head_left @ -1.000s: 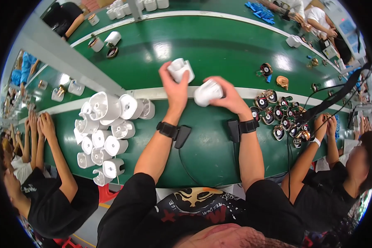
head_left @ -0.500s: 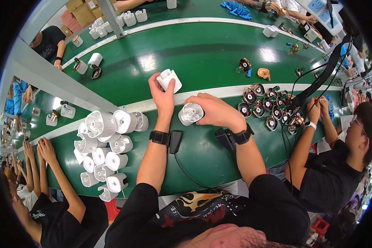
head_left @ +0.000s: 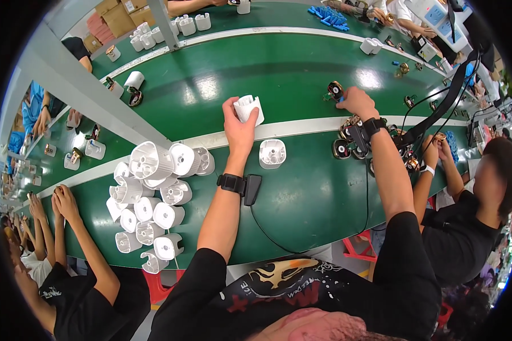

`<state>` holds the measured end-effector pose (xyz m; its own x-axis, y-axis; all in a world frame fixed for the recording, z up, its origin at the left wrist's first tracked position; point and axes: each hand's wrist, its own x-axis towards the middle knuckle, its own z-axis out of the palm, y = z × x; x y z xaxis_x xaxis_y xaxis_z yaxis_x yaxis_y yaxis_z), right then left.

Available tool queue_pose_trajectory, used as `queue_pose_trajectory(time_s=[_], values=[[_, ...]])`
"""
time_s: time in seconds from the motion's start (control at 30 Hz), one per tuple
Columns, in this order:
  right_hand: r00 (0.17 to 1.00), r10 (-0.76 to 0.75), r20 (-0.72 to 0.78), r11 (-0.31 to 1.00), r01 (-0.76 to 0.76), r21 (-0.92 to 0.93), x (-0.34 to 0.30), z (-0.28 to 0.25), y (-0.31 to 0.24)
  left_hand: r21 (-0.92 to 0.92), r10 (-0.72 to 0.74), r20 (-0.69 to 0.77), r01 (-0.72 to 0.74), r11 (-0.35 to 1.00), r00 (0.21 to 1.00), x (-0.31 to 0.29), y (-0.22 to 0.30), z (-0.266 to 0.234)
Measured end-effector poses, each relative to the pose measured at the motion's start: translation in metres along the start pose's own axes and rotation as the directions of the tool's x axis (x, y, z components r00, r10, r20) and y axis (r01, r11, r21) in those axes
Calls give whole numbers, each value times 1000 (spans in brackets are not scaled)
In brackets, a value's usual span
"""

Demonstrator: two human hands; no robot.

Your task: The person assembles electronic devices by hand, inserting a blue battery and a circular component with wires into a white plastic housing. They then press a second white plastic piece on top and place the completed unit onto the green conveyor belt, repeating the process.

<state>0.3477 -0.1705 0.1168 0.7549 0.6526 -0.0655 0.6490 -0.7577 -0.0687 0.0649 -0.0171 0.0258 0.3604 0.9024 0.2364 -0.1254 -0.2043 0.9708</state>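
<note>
My left hand (head_left: 240, 132) holds a white ribbed plastic housing (head_left: 249, 110) above the white strip, thumb on one side and fingers round the other. Another white housing (head_left: 272, 154) stands on the green table beside my left wrist, its open inside facing up. On the far side of the strip, my right hand (head_left: 359, 104) has its thumb and fingertips closed at the blue cylinder of a round black-and-gold electronic assembly (head_left: 335, 88). Under my right wrist lies a cluster of similar round assemblies (head_left: 341, 149), partly covered by my arm.
Left of my left arm is a pile of white housings (head_left: 168, 216). A grey post (head_left: 91, 85) slants across the left. Black cables (head_left: 444, 105) hang at the right, near a co-worker's hands (head_left: 432, 149). Blue cylinders (head_left: 329, 20) lie far back.
My right hand has let go of one white housing, now standing on the table, and has moved right and away to the round assembly. My left hand still holds its housing.
</note>
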Motion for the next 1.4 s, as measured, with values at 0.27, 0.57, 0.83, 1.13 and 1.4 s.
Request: queue_pose_trajectory(time_s=[0.27,0.57,0.83,1.13,1.4], values=[[998,20,-63,998,-17,56,41,42,13,20,18,-1,-18,1000,1000,2,-2,5],[986,145,-81,944,-113,309,21,11,-22,-7,-13,-2,13,1000,1000,1,0,-2],[716,-501,486,-205,-644,737,-30,12,-48,-49,-15,-9,15,999,1000,4,-1,-2],[941,-311,137,-639,-313,702,-65,72,-128,-90,177,121,-166,982,977,-2,13,-2],[964,-238,-120,-400,15,916,-68,75,-134,-27,168,215,-166,986,962,-1,8,-4]])
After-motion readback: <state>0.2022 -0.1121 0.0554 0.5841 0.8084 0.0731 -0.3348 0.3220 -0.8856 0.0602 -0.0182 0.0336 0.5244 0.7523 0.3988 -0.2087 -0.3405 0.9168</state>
